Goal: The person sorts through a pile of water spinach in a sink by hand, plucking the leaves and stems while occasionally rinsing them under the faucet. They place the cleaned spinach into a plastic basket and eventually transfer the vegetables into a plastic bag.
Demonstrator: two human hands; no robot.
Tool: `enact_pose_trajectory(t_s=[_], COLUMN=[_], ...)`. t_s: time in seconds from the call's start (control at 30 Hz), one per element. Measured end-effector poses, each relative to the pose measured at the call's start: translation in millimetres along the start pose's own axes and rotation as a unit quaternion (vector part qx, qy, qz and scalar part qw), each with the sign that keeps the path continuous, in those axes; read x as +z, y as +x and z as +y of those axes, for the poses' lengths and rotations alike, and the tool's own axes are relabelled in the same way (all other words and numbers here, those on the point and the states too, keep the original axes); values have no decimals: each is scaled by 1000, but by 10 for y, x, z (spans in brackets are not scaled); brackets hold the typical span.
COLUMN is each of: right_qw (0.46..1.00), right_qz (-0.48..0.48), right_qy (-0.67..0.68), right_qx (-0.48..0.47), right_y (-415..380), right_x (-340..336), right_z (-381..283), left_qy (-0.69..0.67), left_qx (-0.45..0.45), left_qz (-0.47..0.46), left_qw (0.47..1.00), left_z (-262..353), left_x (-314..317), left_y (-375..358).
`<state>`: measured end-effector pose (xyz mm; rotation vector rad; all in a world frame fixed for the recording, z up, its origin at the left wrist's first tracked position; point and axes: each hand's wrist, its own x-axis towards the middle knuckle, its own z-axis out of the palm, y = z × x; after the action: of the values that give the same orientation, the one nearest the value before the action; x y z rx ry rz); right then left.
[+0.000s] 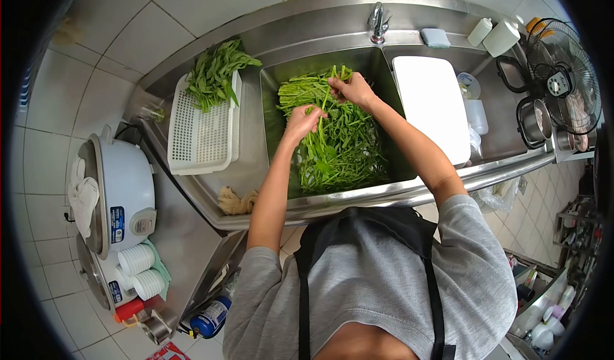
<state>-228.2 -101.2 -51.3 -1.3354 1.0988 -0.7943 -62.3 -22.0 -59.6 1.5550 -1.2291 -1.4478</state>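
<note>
Long green leafy stems (345, 142) fill much of the steel sink basin (275, 168). Over the pile, my left hand (303, 123) is closed around a few green stems. My right hand (352, 90), a little higher and to the right, pinches the upper part of green stems between thumb and fingers. At the left, a white perforated basket (199, 136) holds a bunch of leafy greens (217, 72) at its upper end.
A faucet (378, 24) rises behind the basin. A white board (432, 104) covers part of the right basin. Bottles (501, 37), a pan and a fan (560, 82) stand right; a beige cloth (236, 201) and rice cooker (125, 190) are left.
</note>
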Motion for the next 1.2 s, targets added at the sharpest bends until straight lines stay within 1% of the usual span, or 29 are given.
enact_pose_trajectory(t_s=[0.07,0.17,0.2,0.27,0.3,0.37,0.4,0.43,0.47,0.5,0.53,0.6,0.63,0.67,0.73,0.77,0.8,0.83,0.87,0.9,0.93,1.0,1.03,1.07,1.1,1.13,1.2], right_qw=[998,980,979,976,979,984,984,977,957,940,912,902,917,919,938,950,931,920,902,858,816,781,773,765,762,755,758], right_qz=[27,167,169,178,155,79,38,-74,-185,-135,-85,-64,-92,-118,21,104,144,189,209,209,272,296,277,257,244,219,152], right_qy=[-41,-41,-43,-44,-101,-148,-172,-199,-223,-306,-384,-424,-385,-340,-342,-288,-334,-342,-366,-439,-476,-526,-551,-576,-578,-593,-606], right_qx=[-31,-99,-104,-114,-86,-56,-41,-34,-26,-72,-118,-57,52,160,41,-67,-13,-43,-91,-166,-182,-161,-146,-130,-160,-173,-188], right_y=[-8,-80,-78,-86,-193,-333,-410,-530,-656,-742,-800,-776,-678,-545,-252,39,86,266,420,700,800,1022,1136,1229,1339,1406,1553], right_x=[34,124,112,28,-42,-116,-142,-175,-210,-239,-248,-301,-412,-518,-793,-981,-1094,-1250,-1427,-1684,-1769,-1943,-2043,-2126,-2218,-2273,-2368], right_z=[29,-8,12,79,36,321,499,684,897,1173,1467,1437,1038,812,848,1069,692,613,476,505,380,192,134,102,145,164,213], left_qy=[-10,-37,-49,-76,-92,-122,-106,-91,-76,-114,-130,-162,-145,-146,-148,-155,-138,-122,-106,-107,-84,-35,-37,-27,-28,-28,-48], left_qx=[0,-19,-28,-20,-16,-20,-28,-35,-43,7,15,28,51,39,19,11,17,23,28,-5,14,66,72,63,59,53,62], left_qz=[58,134,158,173,178,180,171,161,150,159,149,126,126,118,103,89,77,65,53,55,18,-51,-101,-110,-124,-139,-143], left_qw=[998,990,986,982,980,976,979,982,985,981,980,978,980,981,983,984,987,990,993,993,996,996,992,992,990,989,987], left_z=[-19,-137,-198,-332,-393,-441,-456,-471,-484,-432,-425,-428,-396,-362,-264,-200,-168,-150,-129,-37,-42,20,72,116,224,338,506], left_x=[3,-25,-55,-120,-151,-225,-286,-346,-366,-311,-320,-328,-313,-290,-242,-193,-140,-72,12,133,221,344,404,488,562,624,720], left_y=[13,43,53,47,47,47,59,85,108,117,151,229,239,256,310,354,424,499,553,583,649,845,934,1026,1089,1130,1270])
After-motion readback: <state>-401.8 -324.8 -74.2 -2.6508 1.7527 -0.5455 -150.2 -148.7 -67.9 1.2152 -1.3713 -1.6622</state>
